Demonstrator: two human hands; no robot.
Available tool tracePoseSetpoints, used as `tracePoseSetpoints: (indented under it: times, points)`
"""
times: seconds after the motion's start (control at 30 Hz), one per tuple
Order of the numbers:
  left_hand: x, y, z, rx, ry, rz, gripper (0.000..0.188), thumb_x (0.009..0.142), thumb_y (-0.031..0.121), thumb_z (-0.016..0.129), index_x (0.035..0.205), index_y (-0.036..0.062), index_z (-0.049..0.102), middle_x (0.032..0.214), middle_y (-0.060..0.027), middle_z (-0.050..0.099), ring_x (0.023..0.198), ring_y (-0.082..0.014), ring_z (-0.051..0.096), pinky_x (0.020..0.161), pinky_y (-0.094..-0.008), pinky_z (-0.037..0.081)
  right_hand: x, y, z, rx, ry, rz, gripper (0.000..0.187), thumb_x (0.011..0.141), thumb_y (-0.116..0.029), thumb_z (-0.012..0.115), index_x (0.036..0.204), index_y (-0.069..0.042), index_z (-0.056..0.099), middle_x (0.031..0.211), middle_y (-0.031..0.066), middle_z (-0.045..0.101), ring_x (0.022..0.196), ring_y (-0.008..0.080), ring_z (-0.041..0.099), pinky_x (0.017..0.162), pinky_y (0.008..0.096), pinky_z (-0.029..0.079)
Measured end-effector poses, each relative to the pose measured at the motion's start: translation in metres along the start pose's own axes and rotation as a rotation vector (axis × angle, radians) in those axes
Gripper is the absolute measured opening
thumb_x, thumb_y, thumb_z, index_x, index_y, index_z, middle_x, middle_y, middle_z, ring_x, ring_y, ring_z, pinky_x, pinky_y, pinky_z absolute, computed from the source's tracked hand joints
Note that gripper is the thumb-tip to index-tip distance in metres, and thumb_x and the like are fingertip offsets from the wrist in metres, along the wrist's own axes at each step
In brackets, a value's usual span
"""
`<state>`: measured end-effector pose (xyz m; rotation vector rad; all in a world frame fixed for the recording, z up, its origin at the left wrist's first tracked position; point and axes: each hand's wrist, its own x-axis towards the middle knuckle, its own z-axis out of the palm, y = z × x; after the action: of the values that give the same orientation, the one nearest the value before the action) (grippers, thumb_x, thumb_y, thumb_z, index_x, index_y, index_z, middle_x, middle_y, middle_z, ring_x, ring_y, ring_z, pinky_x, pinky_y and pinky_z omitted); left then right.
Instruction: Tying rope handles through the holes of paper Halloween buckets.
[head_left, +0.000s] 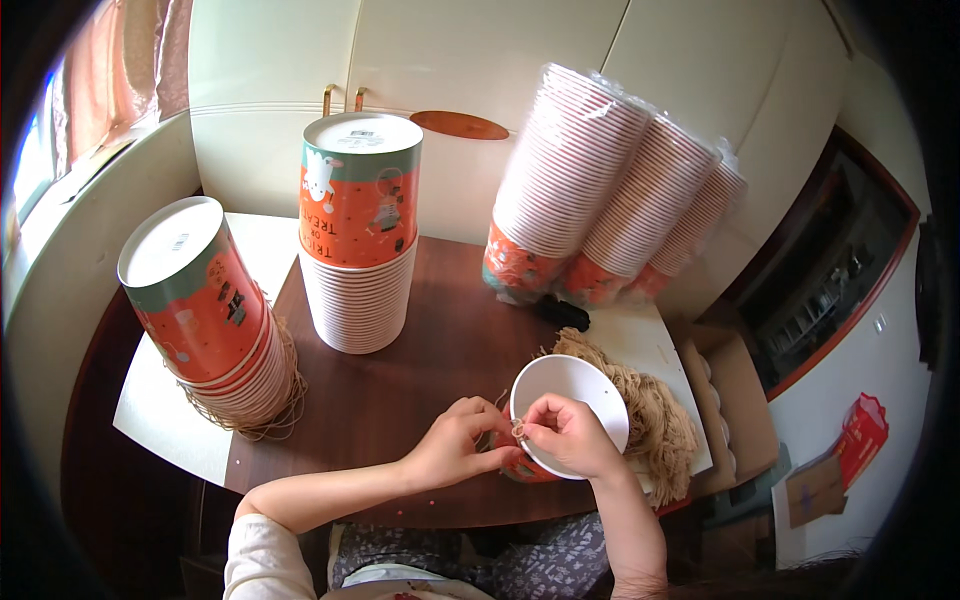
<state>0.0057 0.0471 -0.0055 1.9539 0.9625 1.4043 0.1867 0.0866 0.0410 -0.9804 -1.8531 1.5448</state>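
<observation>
Both hands working twine at the rim of one paper cup.

The left hand [455, 440] and right hand [570, 432] pinch a bit of tan twine [517, 430] at the near edge of an orange paper cup [565, 405], held between them, mouth up, just above the tabletop [440, 350]. A loose heap of twine [650, 415] lies just right of the hands. Beyond them, to the left, a stack with string hanging [215, 320] looks finished; the plain stack [360, 240] and wrapped sleeves of cups [610, 190] farther off seem untouched, so much appears left.
</observation>
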Motion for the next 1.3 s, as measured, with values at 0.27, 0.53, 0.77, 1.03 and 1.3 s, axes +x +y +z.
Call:
tracePoseSetpoints:
  times: [0.27,0.53,0.77,1.03,1.3]
  points:
    - [-0.002,-0.003,0.020,-0.393,0.032,-0.379,0.013,0.077,0.012,0.066,0.079,0.0020,0.059,0.080,-0.0020,0.055,0.069,-0.0068,0.053,0.060,-0.0226,0.044,-0.002,0.003,0.000,-0.022,0.062,-0.085,0.005,0.080,-0.005,0.058,0.079,-0.003,0.053,0.075,-0.0028,0.054,0.068,0.0029,0.050,0.062,0.0190,0.043]
    - [0.000,0.001,0.019,-0.845,-0.035,-0.476,0.011,0.082,0.006,0.059,0.089,-0.0004,0.053,0.080,-0.0006,0.057,0.075,-0.0045,0.053,0.068,-0.0206,0.046,-0.004,0.006,-0.004,0.063,0.031,-0.059,0.006,0.080,-0.008,0.058,0.081,-0.003,0.054,0.077,-0.0033,0.054,0.069,0.0025,0.049,0.062,0.0186,0.043]
    - [0.001,-0.004,0.018,-0.800,-0.027,-0.442,0.012,0.084,0.010,0.058,0.089,-0.0003,0.055,0.079,0.0014,0.056,0.073,-0.0033,0.051,0.065,-0.0189,0.044,-0.007,0.000,-0.010,-0.013,-0.007,0.023,0.007,0.080,-0.003,0.057,0.085,-0.003,0.052,0.082,-0.0006,0.055,0.073,0.0039,0.051,0.067,0.0192,0.044]
    - [0.002,0.002,0.013,-0.732,-0.055,-0.462,0.013,0.085,0.010,0.058,0.091,-0.0006,0.059,0.085,-0.0015,0.061,0.076,-0.0044,0.053,0.069,-0.0190,0.044,-0.009,-0.007,-0.007,-0.192,0.084,-0.095,0.010,0.077,0.002,0.058,0.083,-0.003,0.052,0.079,-0.0012,0.055,0.070,0.0038,0.052,0.065,0.0197,0.045]
    - [0.002,-0.004,0.017,-0.763,-0.010,-0.432,0.016,0.085,0.014,0.058,0.090,-0.0010,0.059,0.081,-0.0003,0.060,0.073,-0.0044,0.052,0.067,-0.0205,0.045,-0.010,0.001,-0.002,-0.108,0.071,-0.135,0.013,0.077,0.002,0.059,0.086,-0.003,0.051,0.082,-0.0006,0.055,0.075,0.0042,0.053,0.068,0.0193,0.045]
